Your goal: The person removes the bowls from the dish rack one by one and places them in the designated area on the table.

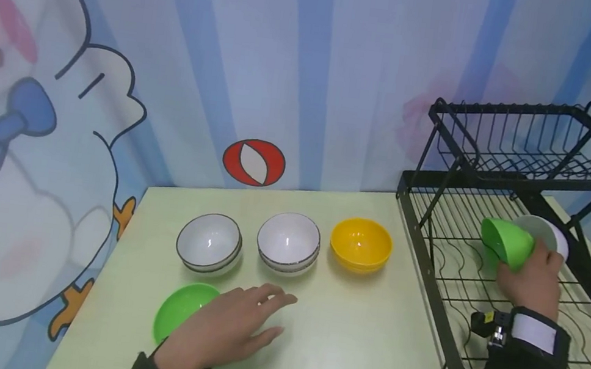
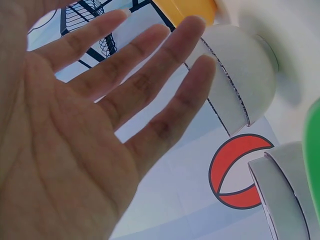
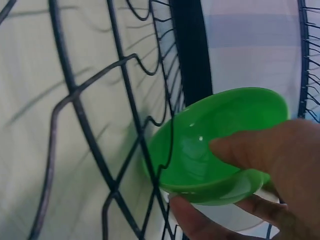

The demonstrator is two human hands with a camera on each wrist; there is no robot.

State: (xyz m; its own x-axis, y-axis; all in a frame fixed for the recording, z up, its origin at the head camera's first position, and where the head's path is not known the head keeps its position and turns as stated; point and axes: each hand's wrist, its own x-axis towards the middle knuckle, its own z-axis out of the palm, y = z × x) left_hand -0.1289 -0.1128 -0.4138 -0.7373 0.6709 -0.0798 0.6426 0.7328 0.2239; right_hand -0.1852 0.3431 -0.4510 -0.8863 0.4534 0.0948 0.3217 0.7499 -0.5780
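Note:
My right hand grips a green bowl on the lower tier of the black dish rack. In the right wrist view the thumb lies inside the tilted green bowl, with fingers around its outside. A white bowl stands on edge behind it, partly hidden by the hand. My left hand hovers above the table with its fingers extended, holding nothing. Beneath and beside the left hand, another green bowl sits on the table, partly covered by that hand.
Two stacks of dark-rimmed white bowls, a left stack and a middle stack, stand along the back of the table. Yellow bowls sit between them and the rack. An upper rack tier overhangs the lower one.

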